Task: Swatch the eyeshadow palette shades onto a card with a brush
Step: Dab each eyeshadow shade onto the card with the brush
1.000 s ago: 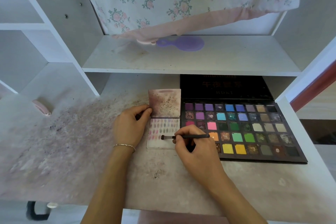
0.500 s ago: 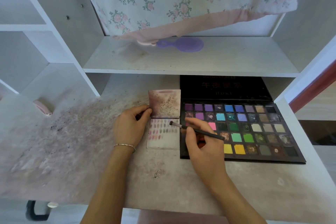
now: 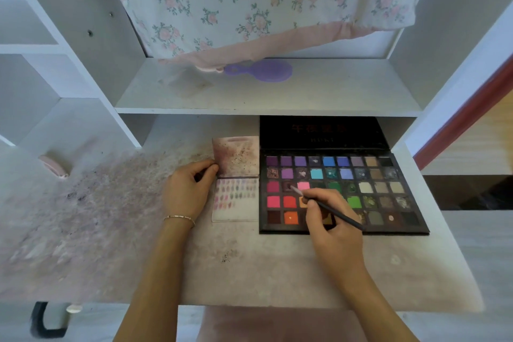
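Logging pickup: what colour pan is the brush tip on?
Dark maroon pan, beside the pink one; head view.

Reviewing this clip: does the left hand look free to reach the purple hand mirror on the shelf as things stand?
Probably not right away. The left hand is holding down the swatch card at its fold. The purple hand mirror lies uncovered on the shelf above, so the way looks free once the hand lets go.
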The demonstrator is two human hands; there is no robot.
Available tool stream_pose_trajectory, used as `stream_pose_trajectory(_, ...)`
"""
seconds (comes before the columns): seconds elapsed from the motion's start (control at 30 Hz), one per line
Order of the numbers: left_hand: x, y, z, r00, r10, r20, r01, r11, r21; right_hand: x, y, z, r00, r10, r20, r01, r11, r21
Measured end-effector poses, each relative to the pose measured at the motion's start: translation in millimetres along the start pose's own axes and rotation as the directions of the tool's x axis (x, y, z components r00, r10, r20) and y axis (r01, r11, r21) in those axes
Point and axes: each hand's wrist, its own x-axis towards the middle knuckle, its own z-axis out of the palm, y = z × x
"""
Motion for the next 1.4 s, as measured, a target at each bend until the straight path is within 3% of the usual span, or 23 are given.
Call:
stream_pose_trajectory(0.5, -1.6, 2.8, -1.6, 1.0, -0.03, 0.003, 0.03, 1.0, 0.006, -5.3, 18.9, -62.4, 0.954, 0.175, -0.242, -0.196, 0.979, -0.062)
stream_pose_trajectory(0.87, -1.9, 0.9, -2.0, 1.0, -0.015, -0.003, 0.015, 1.0, -0.006, -4.0, 24.4, -59.8, 0.966, 0.177, -0.188, -0.207, 0.966, -0.154)
stream_pose_trajectory(1.4, -1.3, -0.4, -0.6, 1.0, -0.003, -0.012, 0.003, 1.0, -0.007, -3.1, 24.2, -59.0, 0.954, 0.199, -0.222, -0.24, 0.955, -0.176)
